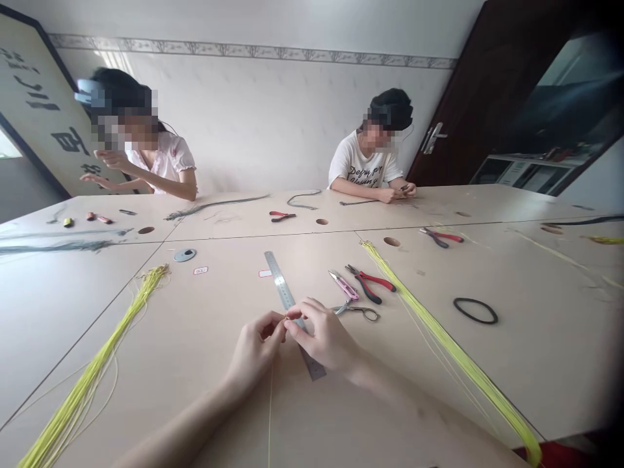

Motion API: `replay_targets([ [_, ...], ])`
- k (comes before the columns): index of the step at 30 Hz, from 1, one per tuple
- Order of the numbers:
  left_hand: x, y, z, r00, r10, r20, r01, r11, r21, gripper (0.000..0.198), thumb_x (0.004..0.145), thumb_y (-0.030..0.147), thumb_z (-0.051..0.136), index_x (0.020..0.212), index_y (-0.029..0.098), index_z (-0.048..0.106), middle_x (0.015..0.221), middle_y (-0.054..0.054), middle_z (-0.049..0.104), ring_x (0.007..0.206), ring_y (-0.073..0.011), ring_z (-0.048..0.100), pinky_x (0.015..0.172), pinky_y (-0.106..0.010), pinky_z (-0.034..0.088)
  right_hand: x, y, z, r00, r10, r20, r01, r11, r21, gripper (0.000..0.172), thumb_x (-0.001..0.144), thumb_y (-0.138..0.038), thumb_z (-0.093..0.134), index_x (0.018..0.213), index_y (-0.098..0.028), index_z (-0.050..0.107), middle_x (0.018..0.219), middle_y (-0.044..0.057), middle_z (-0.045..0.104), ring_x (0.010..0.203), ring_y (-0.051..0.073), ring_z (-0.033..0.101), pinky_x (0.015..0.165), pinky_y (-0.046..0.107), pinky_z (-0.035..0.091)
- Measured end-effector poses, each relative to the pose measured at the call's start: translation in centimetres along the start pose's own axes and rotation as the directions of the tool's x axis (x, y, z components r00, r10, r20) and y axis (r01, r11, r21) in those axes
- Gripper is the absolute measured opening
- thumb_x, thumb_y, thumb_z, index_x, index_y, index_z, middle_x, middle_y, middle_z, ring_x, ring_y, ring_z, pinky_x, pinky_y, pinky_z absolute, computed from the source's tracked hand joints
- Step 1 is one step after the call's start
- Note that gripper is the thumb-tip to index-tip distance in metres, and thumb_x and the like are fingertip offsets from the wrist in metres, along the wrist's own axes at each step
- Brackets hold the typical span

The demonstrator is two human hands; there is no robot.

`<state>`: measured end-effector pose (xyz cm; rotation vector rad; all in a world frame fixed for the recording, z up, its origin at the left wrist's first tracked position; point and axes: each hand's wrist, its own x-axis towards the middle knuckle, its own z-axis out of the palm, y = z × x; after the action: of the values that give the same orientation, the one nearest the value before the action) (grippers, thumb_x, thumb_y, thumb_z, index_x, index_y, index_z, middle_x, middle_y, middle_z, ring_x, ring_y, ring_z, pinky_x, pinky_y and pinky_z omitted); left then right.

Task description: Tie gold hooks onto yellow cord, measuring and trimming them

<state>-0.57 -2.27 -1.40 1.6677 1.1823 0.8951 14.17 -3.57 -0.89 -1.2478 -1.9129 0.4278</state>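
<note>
A thin yellow cord (270, 416) hangs down from between my fingertips toward the bottom of the view. My left hand (258, 341) pinches it, and my right hand (319, 331) meets it there with thumb and forefinger closed on the same end. What exactly sits at the fingertips is too small to make out. Under my hands lies a steel ruler (279, 278), partly covered by my right hand. Just beyond the right hand are scissors (368, 314), pink thread snips (345, 286) and red-and-black pliers (373, 283).
Yellow cord bundles lie to the left (117, 338) and right (439, 338). A black loop (475, 311) rests at right. More pliers (441, 238), a metal disc (185, 255) and table holes (391, 242) are farther off. Two people sit across the table (219, 390), one handling dark cord.
</note>
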Motion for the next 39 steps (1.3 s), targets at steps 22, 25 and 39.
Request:
replay_targets([
  [22,0.1,-0.2,0.2,1.000,0.006,-0.009,-0.006,0.999,0.050,0.018,0.078,0.030,0.051,0.067,0.017,0.059,0.060,0.001,0.057,0.055,-0.0126,0.047,0.051,-0.022,0.036,0.0,1.0,0.1,0.985,-0.169,0.025,0.171,0.963,-0.208,0.016,0.083,-0.010,0.045,0.071,-0.020,0.048,0.071,0.002,0.058,0.070,0.016,0.053,0.068,0.029,0.043],
  [25,0.0,-0.3,0.2,1.000,-0.002,-0.003,0.002,0.999,0.038,0.018,0.077,0.029,0.052,0.065,0.017,0.058,0.057,0.002,0.054,0.053,-0.0120,0.044,0.050,-0.022,0.034,0.0,1.0,0.0,0.988,-0.150,0.046,0.157,0.959,-0.237,0.016,0.082,-0.010,0.045,0.071,-0.020,0.049,0.071,0.002,0.058,0.069,0.015,0.054,0.067,0.029,0.044],
  [39,4.4,-2.6,-2.8,0.920,-0.051,-0.389,-0.013,0.987,-0.160,0.026,0.078,0.042,0.051,0.070,0.017,0.053,0.065,0.000,0.056,0.066,-0.0158,0.055,0.062,-0.024,0.040,-1.6,-0.1,-0.5,0.961,-0.104,0.257,0.184,0.932,-0.313,0.008,0.079,-0.014,0.056,0.079,-0.017,0.063,0.082,0.007,0.068,0.081,0.023,0.062,0.077,0.040,0.048],
])
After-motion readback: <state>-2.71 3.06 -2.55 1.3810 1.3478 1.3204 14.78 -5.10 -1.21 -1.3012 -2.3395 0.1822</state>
